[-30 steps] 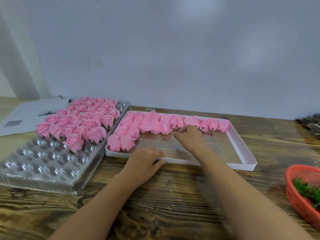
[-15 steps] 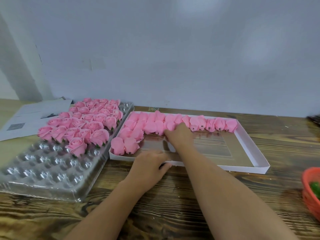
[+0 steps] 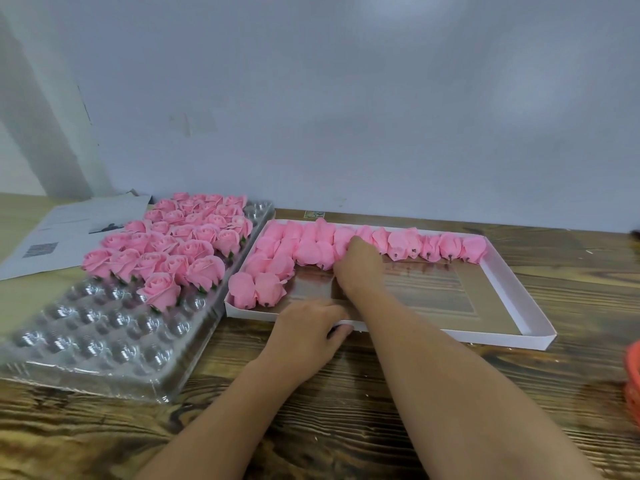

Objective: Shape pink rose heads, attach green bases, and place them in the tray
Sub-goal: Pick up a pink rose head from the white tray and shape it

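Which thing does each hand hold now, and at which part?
Left hand grips the white tray at its near rim. Right hand reaches the rose heads; any hold cannot be told.

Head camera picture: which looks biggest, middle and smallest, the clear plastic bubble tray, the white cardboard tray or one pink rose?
1. White cardboard tray and clear plastic bubble tray: they look about equally big, and the bubble tray sits nearer the camera, so I will not rank them.
2. Single pink rose head: clearly smallest.

Soft, even light, glare on the clear plastic tray (image 3: 104, 341), perhaps slight blur.
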The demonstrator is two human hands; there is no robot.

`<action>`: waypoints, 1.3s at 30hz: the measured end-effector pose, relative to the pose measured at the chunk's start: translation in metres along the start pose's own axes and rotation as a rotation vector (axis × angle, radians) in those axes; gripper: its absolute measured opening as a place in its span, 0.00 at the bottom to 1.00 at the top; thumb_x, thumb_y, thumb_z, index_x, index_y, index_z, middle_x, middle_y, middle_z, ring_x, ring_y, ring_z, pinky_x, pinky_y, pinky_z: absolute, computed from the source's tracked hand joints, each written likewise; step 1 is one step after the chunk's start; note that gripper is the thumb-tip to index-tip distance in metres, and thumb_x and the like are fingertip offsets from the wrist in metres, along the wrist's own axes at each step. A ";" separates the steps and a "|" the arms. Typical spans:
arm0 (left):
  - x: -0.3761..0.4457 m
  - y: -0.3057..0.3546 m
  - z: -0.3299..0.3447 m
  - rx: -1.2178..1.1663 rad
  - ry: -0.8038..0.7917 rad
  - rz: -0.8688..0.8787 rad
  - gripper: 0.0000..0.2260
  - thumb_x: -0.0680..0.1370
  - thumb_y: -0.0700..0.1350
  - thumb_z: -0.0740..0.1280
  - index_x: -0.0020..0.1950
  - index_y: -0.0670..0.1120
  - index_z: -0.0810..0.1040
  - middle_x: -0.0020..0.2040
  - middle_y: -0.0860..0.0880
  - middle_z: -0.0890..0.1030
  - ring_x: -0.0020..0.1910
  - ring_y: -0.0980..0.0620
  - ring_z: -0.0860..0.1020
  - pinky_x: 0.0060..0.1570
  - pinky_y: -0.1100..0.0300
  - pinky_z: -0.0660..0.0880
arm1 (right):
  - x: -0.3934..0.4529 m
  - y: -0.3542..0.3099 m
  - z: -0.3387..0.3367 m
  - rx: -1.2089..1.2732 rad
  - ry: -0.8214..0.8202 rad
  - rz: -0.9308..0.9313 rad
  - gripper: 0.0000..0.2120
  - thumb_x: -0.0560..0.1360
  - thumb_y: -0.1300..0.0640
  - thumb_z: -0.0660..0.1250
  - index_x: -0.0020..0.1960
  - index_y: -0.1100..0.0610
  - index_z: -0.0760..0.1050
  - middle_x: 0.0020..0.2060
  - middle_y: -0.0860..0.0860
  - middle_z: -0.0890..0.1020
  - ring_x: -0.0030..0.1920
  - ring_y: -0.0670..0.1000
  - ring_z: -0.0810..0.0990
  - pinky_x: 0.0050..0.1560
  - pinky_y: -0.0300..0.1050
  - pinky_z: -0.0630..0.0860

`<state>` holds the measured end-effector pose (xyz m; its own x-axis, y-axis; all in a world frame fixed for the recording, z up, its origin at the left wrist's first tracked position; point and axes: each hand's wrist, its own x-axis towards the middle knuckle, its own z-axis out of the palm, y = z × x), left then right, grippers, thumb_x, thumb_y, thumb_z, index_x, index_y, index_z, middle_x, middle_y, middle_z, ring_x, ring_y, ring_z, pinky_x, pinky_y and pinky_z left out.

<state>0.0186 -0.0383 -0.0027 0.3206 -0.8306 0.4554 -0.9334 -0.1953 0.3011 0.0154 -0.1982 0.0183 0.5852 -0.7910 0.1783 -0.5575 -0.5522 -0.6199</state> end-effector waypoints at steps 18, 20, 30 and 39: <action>0.001 0.002 -0.008 0.018 -0.113 -0.045 0.12 0.82 0.54 0.64 0.59 0.52 0.82 0.52 0.55 0.81 0.53 0.55 0.77 0.56 0.58 0.73 | -0.010 0.032 -0.033 0.152 0.049 0.091 0.23 0.76 0.51 0.71 0.28 0.58 0.67 0.23 0.52 0.68 0.28 0.51 0.67 0.28 0.40 0.61; 0.001 0.002 -0.009 0.011 -0.125 -0.054 0.12 0.82 0.54 0.64 0.60 0.53 0.82 0.52 0.55 0.81 0.52 0.56 0.76 0.55 0.59 0.72 | -0.012 0.035 -0.038 0.166 0.019 0.144 0.18 0.74 0.52 0.72 0.31 0.61 0.73 0.26 0.53 0.73 0.31 0.52 0.72 0.30 0.42 0.65; -0.004 0.005 -0.015 -0.107 -0.123 -0.056 0.13 0.80 0.54 0.65 0.59 0.51 0.84 0.49 0.56 0.83 0.47 0.58 0.78 0.53 0.57 0.76 | -0.035 0.047 -0.069 0.652 -0.022 0.293 0.04 0.69 0.66 0.74 0.39 0.65 0.80 0.34 0.55 0.79 0.42 0.53 0.83 0.57 0.57 0.81; 0.012 0.043 -0.025 -0.512 -0.118 -0.328 0.25 0.77 0.70 0.60 0.65 0.56 0.81 0.60 0.61 0.82 0.60 0.63 0.78 0.63 0.58 0.74 | -0.098 0.040 -0.094 1.007 -0.190 0.136 0.11 0.72 0.62 0.76 0.54 0.57 0.85 0.48 0.54 0.87 0.54 0.52 0.85 0.57 0.45 0.80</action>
<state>-0.0131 -0.0436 0.0368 0.5306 -0.8275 0.1837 -0.5837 -0.1996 0.7870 -0.1196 -0.1672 0.0476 0.6865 -0.7270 -0.0103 0.0741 0.0840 -0.9937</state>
